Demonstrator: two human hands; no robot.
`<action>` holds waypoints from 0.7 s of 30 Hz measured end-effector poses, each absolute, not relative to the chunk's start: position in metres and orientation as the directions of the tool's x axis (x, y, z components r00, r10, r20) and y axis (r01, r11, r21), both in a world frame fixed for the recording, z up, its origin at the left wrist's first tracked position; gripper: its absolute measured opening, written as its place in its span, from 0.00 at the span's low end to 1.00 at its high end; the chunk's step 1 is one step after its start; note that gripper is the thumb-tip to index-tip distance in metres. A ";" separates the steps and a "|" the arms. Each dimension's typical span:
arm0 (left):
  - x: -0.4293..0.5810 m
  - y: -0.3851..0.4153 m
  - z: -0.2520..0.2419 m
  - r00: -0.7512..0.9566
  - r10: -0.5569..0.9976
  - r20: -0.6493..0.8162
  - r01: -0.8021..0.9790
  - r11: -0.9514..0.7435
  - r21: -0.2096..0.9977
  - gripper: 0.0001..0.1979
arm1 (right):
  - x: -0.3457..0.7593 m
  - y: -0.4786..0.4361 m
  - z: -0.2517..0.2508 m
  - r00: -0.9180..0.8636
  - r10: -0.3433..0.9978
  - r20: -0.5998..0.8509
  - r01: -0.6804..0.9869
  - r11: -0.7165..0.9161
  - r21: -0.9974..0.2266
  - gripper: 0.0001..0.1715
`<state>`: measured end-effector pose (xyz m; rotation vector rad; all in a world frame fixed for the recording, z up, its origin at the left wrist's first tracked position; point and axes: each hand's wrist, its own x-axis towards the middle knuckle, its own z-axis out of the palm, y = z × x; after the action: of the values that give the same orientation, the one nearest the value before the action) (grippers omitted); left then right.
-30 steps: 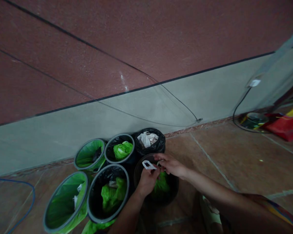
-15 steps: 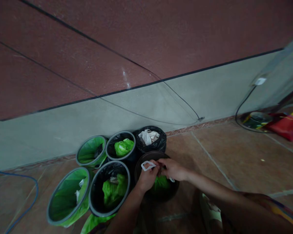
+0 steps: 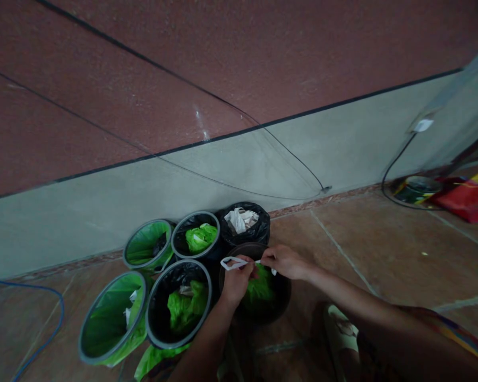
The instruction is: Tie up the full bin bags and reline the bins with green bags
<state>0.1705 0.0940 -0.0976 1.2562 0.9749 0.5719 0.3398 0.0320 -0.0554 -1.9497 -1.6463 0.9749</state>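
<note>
My left hand and my right hand are closed on a white drawstring above a dark brown bin. One loop of the string sticks out to the left of my left hand, and a short white end shows below my right hand. Under the hands, inside the bin, lies a green plastic bag. Whether the string is joined to that bag cannot be made out. My hands are a little apart, with a stretch of string between them.
Left of the brown bin stand several grey-rimmed bins with green or black liners. A black-lined bin holding white paper is behind it, against the wall. A blue cable crosses the floor at left. A red object lies far right.
My hands have moved apart, the right one to the right and the left one to the left, with the white string drawn out between them. The view has shifted slightly.
</note>
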 end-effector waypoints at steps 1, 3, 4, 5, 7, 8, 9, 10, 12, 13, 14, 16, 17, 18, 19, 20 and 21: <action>0.170 0.093 -0.097 0.488 0.814 -0.315 0.107 0.302 0.947 0.09 | 0.340 0.032 -0.055 0.031 0.969 -0.243 0.673 -0.200 -0.712 0.16; 0.169 0.092 -0.096 0.496 0.792 -0.356 0.040 0.389 0.920 0.11 | 0.339 0.030 -0.055 -0.061 0.968 -0.242 0.661 -0.143 -0.737 0.16; 0.168 0.092 -0.095 0.504 0.781 -0.368 0.014 0.419 0.908 0.12 | 0.339 0.030 -0.056 -0.110 0.960 -0.259 0.655 -0.126 -0.745 0.15; 0.168 0.092 -0.095 0.504 0.780 -0.370 0.000 0.428 0.904 0.12 | 0.338 0.029 -0.057 -0.150 0.947 -0.286 0.650 -0.123 -0.750 0.15; 0.166 0.094 -0.094 0.490 0.803 -0.341 0.011 0.385 0.923 0.10 | 0.336 0.027 -0.061 -0.200 0.920 -0.337 0.658 -0.129 -0.742 0.14; 0.165 0.095 -0.094 0.481 0.819 -0.313 0.037 0.338 0.940 0.09 | 0.335 0.027 -0.063 -0.204 0.914 -0.352 0.677 -0.128 -0.724 0.13; 0.164 0.097 -0.093 0.483 0.830 -0.280 0.078 0.277 0.958 0.08 | 0.334 0.027 -0.066 -0.196 0.914 -0.354 0.707 -0.118 -0.697 0.13; 0.163 0.098 -0.093 0.498 0.833 -0.242 0.128 0.206 0.970 0.06 | 0.333 0.026 -0.068 -0.178 0.921 -0.346 0.744 -0.104 -0.660 0.13; 0.161 0.100 -0.092 0.546 0.820 -0.171 0.219 0.057 0.974 0.03 | 0.331 0.026 -0.071 -0.109 0.936 -0.334 0.811 -0.110 -0.574 0.13; 0.160 0.101 -0.091 0.569 0.810 -0.142 0.252 -0.008 0.968 0.02 | 0.331 0.026 -0.071 -0.061 0.942 -0.329 0.828 -0.136 -0.544 0.13; 0.160 0.101 -0.090 0.592 0.798 -0.117 0.274 -0.063 0.960 0.01 | 0.330 0.027 -0.072 -0.016 0.948 -0.318 0.828 -0.166 -0.535 0.14; 0.159 0.100 -0.089 0.621 0.781 -0.070 0.289 -0.145 0.946 0.02 | 0.327 0.028 -0.072 0.046 0.960 -0.277 0.783 -0.207 -0.587 0.18; 0.159 0.099 -0.088 0.630 0.776 -0.044 0.287 -0.180 0.941 0.02 | 0.325 0.028 -0.072 0.050 0.966 -0.254 0.740 -0.206 -0.640 0.21; 0.159 0.098 -0.088 0.635 0.773 -0.011 0.281 -0.217 0.935 0.03 | 0.323 0.029 -0.073 0.038 0.972 -0.233 0.693 -0.194 -0.695 0.23; 0.160 0.097 -0.088 0.636 0.771 0.026 0.274 -0.257 0.927 0.04 | 0.320 0.030 -0.075 0.020 0.975 -0.219 0.649 -0.180 -0.739 0.23; 0.160 0.096 -0.089 0.633 0.771 0.064 0.266 -0.294 0.918 0.04 | 0.318 0.031 -0.077 0.009 0.977 -0.211 0.616 -0.172 -0.769 0.21; 0.160 0.095 -0.089 0.627 0.773 0.097 0.261 -0.326 0.909 0.05 | 0.315 0.032 -0.080 0.008 0.978 -0.207 0.595 -0.171 -0.786 0.19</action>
<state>0.1600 0.0948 -0.0889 1.8792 0.8242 0.6616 0.3154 0.0320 -0.0802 -1.8049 -1.6120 1.0355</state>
